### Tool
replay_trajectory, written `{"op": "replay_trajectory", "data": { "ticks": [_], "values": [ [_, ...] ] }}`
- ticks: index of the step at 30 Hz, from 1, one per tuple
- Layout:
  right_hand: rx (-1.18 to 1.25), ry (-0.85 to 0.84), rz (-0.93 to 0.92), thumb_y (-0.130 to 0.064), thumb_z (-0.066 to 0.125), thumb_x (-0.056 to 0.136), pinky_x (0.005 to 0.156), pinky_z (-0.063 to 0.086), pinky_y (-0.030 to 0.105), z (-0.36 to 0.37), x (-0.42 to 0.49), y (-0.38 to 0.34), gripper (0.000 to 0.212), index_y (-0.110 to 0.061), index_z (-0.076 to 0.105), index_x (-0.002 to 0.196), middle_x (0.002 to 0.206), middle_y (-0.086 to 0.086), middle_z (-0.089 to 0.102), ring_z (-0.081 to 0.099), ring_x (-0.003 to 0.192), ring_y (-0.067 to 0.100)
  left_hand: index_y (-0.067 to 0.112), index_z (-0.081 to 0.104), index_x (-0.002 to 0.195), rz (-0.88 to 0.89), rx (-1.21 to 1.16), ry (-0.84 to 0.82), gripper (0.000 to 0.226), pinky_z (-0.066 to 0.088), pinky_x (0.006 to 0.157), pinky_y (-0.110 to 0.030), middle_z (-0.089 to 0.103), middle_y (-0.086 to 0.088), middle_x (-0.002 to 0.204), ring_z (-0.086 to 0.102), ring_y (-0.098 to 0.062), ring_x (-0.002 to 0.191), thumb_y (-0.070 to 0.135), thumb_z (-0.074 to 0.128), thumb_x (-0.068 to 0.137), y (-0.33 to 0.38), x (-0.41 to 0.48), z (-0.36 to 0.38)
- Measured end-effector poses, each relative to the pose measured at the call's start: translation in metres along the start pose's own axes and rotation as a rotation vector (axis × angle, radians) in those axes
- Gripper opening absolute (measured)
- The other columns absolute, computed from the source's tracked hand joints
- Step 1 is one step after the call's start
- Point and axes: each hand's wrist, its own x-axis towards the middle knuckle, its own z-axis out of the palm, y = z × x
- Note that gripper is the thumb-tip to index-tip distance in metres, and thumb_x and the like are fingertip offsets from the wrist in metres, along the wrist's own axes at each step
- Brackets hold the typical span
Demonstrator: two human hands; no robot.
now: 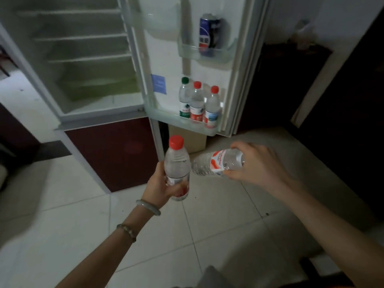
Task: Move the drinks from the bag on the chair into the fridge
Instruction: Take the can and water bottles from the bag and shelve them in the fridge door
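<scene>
From the head camera, the only view we have, we stand on the tiled floor facing the open fridge (87, 59), a bottle in each hand. Our left hand (160, 185) is wrapped around the lower half of an upright red-capped bottle (177, 167); our right hand (255, 165) is closed over the neck end of a second bottle (216, 163), which lies almost level with its base pointing left, close to the first bottle. The lower door shelf (187, 123) already holds three bottles (197, 102) standing side by side toward its right end, and a blue can (208, 34) sits in the upper door shelf (207, 51). The bag and chair are out of sight. We judge the risks this way: the level bottle hangs from a grip at one end only, so it could swing or slip as we reach in. Bringing both in together could knock the standing bottles over. The free space looks to be on the left of that shelf, so aiming right may jam.
</scene>
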Motion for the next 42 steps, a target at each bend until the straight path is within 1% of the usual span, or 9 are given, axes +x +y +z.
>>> {"op": "replay_trajectory", "data": {
  "ticks": [7, 12, 17, 22, 24, 27, 33, 37, 42],
  "values": [
    [0.018, 0.055, -0.179, -0.047, 0.078, 0.059, 0.071, 0.047, 0.031, 0.016, 0.103, -0.023, 0.067, -0.022, 0.055, 0.117, 0.106, 0.002, 0.067, 0.063, 0.092, 0.027, 0.037, 0.041, 0.100, 0.012, -0.032, 0.203, 0.057, 0.048, 0.072, -0.011, 0.058, 0.011, 0.100, 0.059, 0.009, 0.089, 0.037, 0.078, 0.057, -0.016, 0.067, -0.040],
    [-0.004, 0.123, -0.267, -0.047, 0.076, 0.063, 0.073, 0.046, 0.032, 0.028, 0.197, -0.028, 0.063, -0.020, 0.054, 0.115, 0.109, 0.006, 0.066, 0.061, 0.094, 0.030, 0.033, 0.044, 0.106, 0.068, 0.031, 0.265, 0.059, 0.053, 0.079, -0.030, 0.058, -0.002, 0.106, 0.059, -0.010, 0.097, 0.046, 0.076, 0.058, -0.031, 0.150, -0.067],
    [-0.069, 0.150, -0.355, -0.049, 0.073, 0.068, 0.069, 0.040, 0.029, 0.032, 0.283, -0.033, 0.062, -0.017, 0.051, 0.116, 0.109, 0.006, 0.063, 0.060, 0.094, 0.027, 0.037, 0.043, 0.112, 0.070, -0.004, 0.306, 0.063, 0.049, 0.084, -0.021, 0.058, 0.004, 0.113, 0.057, -0.005, 0.105, 0.045, 0.077, 0.058, -0.033, 0.229, -0.078],
    [-0.077, 0.127, -0.399, -0.051, 0.073, 0.068, 0.073, 0.049, 0.036, 0.039, 0.339, -0.038, 0.061, -0.016, 0.050, 0.113, 0.106, 0.009, 0.063, 0.059, 0.090, 0.028, 0.029, 0.044, 0.113, 0.066, 0.052, 0.337, 0.068, 0.046, 0.081, -0.021, 0.058, 0.002, 0.112, 0.056, -0.003, 0.103, 0.036, 0.082, 0.057, -0.044, 0.287, -0.094],
    [-0.078, 0.097, -0.396, -0.050, 0.072, 0.069, 0.074, 0.049, 0.037, 0.042, 0.358, -0.041, 0.062, -0.016, 0.050, 0.115, 0.107, 0.009, 0.063, 0.059, 0.090, 0.029, 0.031, 0.044, 0.112, 0.080, 0.070, 0.330, 0.066, 0.046, 0.082, -0.023, 0.058, -0.001, 0.113, 0.056, -0.006, 0.103, 0.029, 0.084, 0.060, -0.048, 0.307, -0.100],
    [-0.175, 0.091, -0.419, -0.045, 0.070, 0.072, 0.070, 0.047, 0.036, 0.052, 0.384, -0.047, 0.058, -0.014, 0.050, 0.116, 0.105, 0.010, 0.063, 0.060, 0.088, 0.031, 0.037, 0.043, 0.109, 0.083, 0.068, 0.317, 0.063, 0.050, 0.084, -0.031, 0.058, -0.002, 0.112, 0.057, -0.013, 0.103, 0.040, 0.081, 0.059, -0.061, 0.336, -0.111],
    [-0.233, 0.085, -0.356, -0.039, 0.073, 0.068, 0.062, 0.042, 0.031, 0.078, 0.429, -0.063, 0.056, -0.012, 0.054, 0.113, 0.096, 0.011, 0.063, 0.061, 0.079, 0.034, 0.025, 0.041, 0.113, 0.064, 0.045, 0.203, 0.069, 0.049, 0.082, -0.026, 0.056, 0.005, 0.109, 0.055, -0.003, 0.100, 0.028, 0.085, 0.060, -0.084, 0.394, -0.131],
    [-0.306, 0.008, -0.315, -0.043, 0.077, 0.058, 0.055, 0.044, 0.032, 0.094, 0.457, -0.077, 0.051, -0.010, 0.059, 0.092, 0.075, 0.013, 0.064, 0.063, 0.065, 0.036, 0.041, 0.039, 0.110, 0.038, 0.049, 0.032, 0.074, 0.050, 0.081, -0.027, 0.059, 0.011, 0.108, 0.059, -0.010, 0.099, 0.051, 0.080, 0.049, -0.103, 0.430, -0.144],
    [-0.442, -0.111, -0.217, -0.048, 0.062, 0.072, 0.063, 0.035, 0.030, 0.095, 0.474, -0.095, 0.054, -0.018, 0.050, 0.114, 0.093, 0.008, 0.064, 0.060, 0.083, 0.028, 0.030, 0.042, 0.116, 0.000, 0.101, -0.134, 0.078, 0.052, 0.084, -0.039, 0.061, 0.003, 0.110, 0.060, -0.014, 0.099, 0.051, 0.077, 0.049, -0.128, 0.460, -0.137]
  ]
}}
